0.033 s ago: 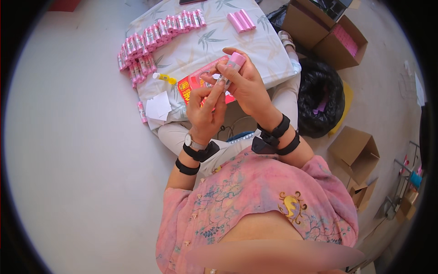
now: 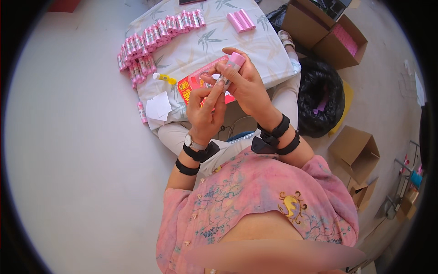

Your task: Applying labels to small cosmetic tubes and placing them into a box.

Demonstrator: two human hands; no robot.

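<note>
A pink roll (image 2: 235,60) with a pale printed label round it is tilted in front of me above the table. My right hand (image 2: 250,84) is wrapped round its upper part, fingers behind and thumb across the front. At its lower end my left hand (image 2: 206,109) pinches the label with the fingertips. Below the hands lies a red and yellow printed sheet (image 2: 185,86), partly covered by them. Nearest my left hand on the table are a stack of white paper slips (image 2: 158,107) and a yellow glue stick with a white cap (image 2: 164,78).
Labelled pink rolls (image 2: 157,34) are piled along the table's far left, and a single one (image 2: 142,112) lies at the left edge. A few plain pink rolls (image 2: 241,21) lie at the far right. Right of the table stand a black-bagged bin (image 2: 315,123) and cardboard boxes (image 2: 353,148).
</note>
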